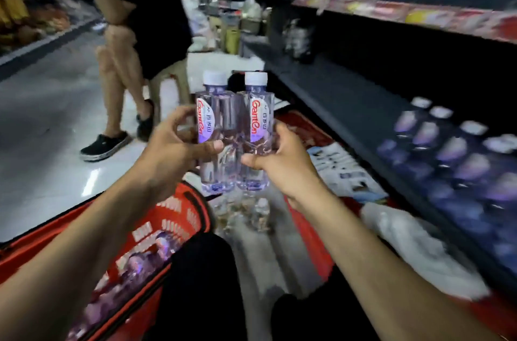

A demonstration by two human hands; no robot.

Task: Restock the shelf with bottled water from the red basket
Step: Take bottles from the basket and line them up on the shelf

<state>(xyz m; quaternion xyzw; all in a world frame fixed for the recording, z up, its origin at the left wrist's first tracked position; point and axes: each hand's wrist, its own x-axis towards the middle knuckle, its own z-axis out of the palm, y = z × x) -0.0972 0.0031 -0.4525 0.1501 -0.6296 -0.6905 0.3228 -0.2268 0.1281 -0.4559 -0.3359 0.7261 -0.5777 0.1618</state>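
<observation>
Two clear water bottles with white caps and red-lettered labels stand upright side by side in the air at mid-frame. My left hand [179, 142] grips the left bottle [214, 122] around its middle. My right hand [279, 156] grips the right bottle [257, 122] the same way. The red basket [179, 217] lies below my left forearm at the lower left, with more bottles [134, 268] showing through its mesh wall. On the right, the dark lower shelf [349, 105] carries rows of white-capped bottles [453, 150].
A person in dark clothes and black shoes [105, 145] stands on the aisle floor just left of the bottles. Red packs and printed paper [341, 170] lie on the floor by the shelf foot, beside crumpled white plastic [414, 245]. An upper shelf edge [419, 16] overhangs.
</observation>
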